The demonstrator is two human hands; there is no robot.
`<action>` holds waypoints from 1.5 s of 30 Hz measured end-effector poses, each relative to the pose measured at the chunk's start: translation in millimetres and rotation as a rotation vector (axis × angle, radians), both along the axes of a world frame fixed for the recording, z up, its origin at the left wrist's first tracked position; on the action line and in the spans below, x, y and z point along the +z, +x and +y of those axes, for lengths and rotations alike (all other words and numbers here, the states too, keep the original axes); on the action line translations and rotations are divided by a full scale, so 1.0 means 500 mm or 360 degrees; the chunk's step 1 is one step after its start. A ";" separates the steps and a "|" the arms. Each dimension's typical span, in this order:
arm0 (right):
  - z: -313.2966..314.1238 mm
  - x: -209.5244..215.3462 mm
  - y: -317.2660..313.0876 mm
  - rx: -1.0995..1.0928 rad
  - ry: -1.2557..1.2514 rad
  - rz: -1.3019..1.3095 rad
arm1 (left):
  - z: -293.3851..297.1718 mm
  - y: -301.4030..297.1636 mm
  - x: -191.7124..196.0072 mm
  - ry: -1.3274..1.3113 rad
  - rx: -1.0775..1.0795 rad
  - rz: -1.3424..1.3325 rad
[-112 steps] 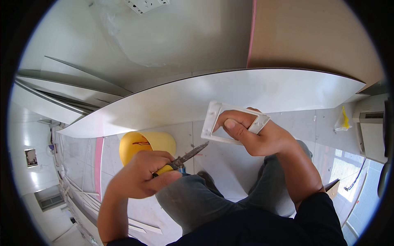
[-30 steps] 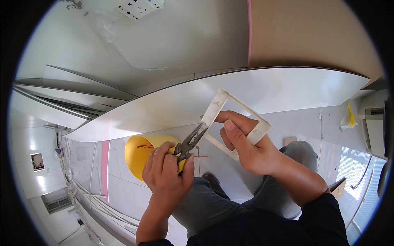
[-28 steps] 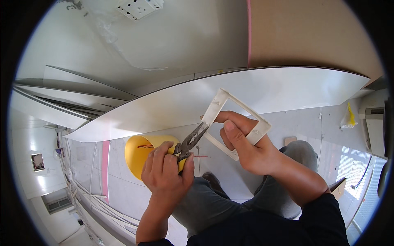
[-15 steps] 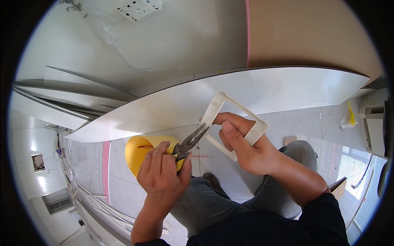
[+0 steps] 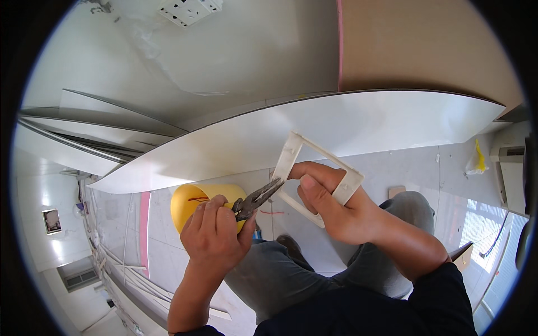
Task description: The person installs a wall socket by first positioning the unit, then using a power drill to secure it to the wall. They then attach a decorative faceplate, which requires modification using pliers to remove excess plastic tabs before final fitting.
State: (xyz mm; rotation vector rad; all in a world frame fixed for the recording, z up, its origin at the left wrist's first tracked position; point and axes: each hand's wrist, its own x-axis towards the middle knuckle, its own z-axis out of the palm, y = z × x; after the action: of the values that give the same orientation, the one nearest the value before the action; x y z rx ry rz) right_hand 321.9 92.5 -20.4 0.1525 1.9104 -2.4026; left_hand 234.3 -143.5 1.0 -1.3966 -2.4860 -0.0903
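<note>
My left hand (image 5: pixel 212 234) is closed round the handles of a pair of pliers (image 5: pixel 256 201), a dark metal tool with yellow and black grips. The jaws point up and right and meet the near left edge of a white plastic frame (image 5: pixel 286 155). That frame is rectangular with a large opening, like a socket surround. My right hand (image 5: pixel 347 207) grips it, the thumb over the opening and fingers behind. Whether the jaws bite on the edge or only touch it, I cannot tell.
A yellow bucket-like container (image 5: pixel 182 201) with red wire stands behind my left hand. A long white panel (image 5: pixel 392 120) leans across the wall, with more panels (image 5: pixel 101 131) at left. A brown board (image 5: pixel 426 50) and white sockets (image 5: pixel 188 10) are on the wall.
My left hand and the pliers have moved slightly down and left. The white frame has dropped and shifted a little to the left in my right hand.
</note>
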 end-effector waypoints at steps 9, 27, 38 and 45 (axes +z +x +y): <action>-0.004 0.000 -0.002 -0.0044 -0.0049 -0.0015 | -0.001 -0.006 -0.003 0.0088 0.0012 -0.0193; 0.034 -0.023 0.005 0.0197 -0.0109 -0.0206 | 0.013 -0.056 0.079 -0.0313 -0.0325 0.0240; 0.026 -0.012 0.005 0.0225 -0.0171 -0.0052 | -0.009 -0.064 0.059 -0.0201 -0.0347 0.0049; 0.015 -0.014 0.008 0.0195 -0.0279 -0.0046 | -0.013 -0.032 0.036 -0.0035 -0.0244 -0.0044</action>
State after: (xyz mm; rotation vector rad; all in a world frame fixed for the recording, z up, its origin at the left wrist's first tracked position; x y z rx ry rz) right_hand 325.9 100.2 -27.2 0.0579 1.6360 -2.4560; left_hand 218.3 -149.8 19.0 -1.6039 -2.4053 -0.1152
